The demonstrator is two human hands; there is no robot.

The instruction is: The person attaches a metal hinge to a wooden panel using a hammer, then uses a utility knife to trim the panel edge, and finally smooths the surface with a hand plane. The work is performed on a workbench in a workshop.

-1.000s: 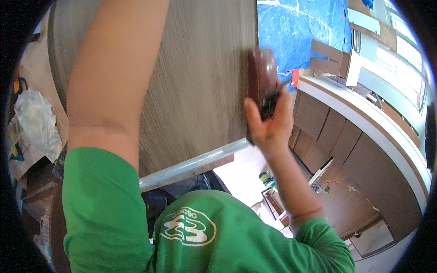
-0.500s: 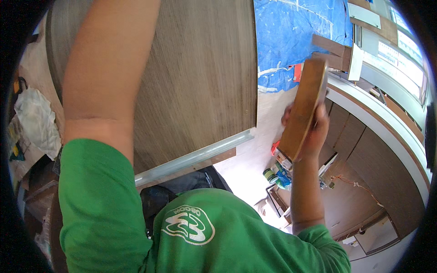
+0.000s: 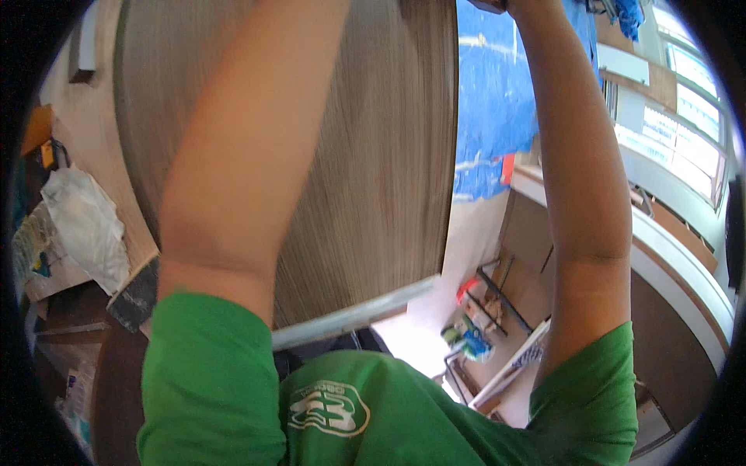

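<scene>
A large panel with grey-brown wood grain (image 3: 373,194) stands in front of me, a pale strip (image 3: 357,311) along its lower edge. My left forearm crosses the panel, blurred, and passes out of the top; the left hand is beyond the picture. At the top edge, right of the panel, only the lower part of my right hand (image 3: 519,6) shows. Next to it appears a sliver of a brown wood-like block (image 3: 488,5), mostly cut off, with the hand closed at it. The fingers are largely outside the picture.
Blue sheeting (image 3: 493,101) with white tape hangs behind my right forearm. A crumpled whitish plastic bag (image 3: 85,225) lies at the left. A white-edged counter (image 3: 676,256) curves along the right below windows (image 3: 684,155). Low down stands a dark metal frame (image 3: 505,299) near several small items.
My right hand has risen with the brown block from beside the panel to the top edge. The left arm has shifted right in the picture, and the view has turned slightly.
</scene>
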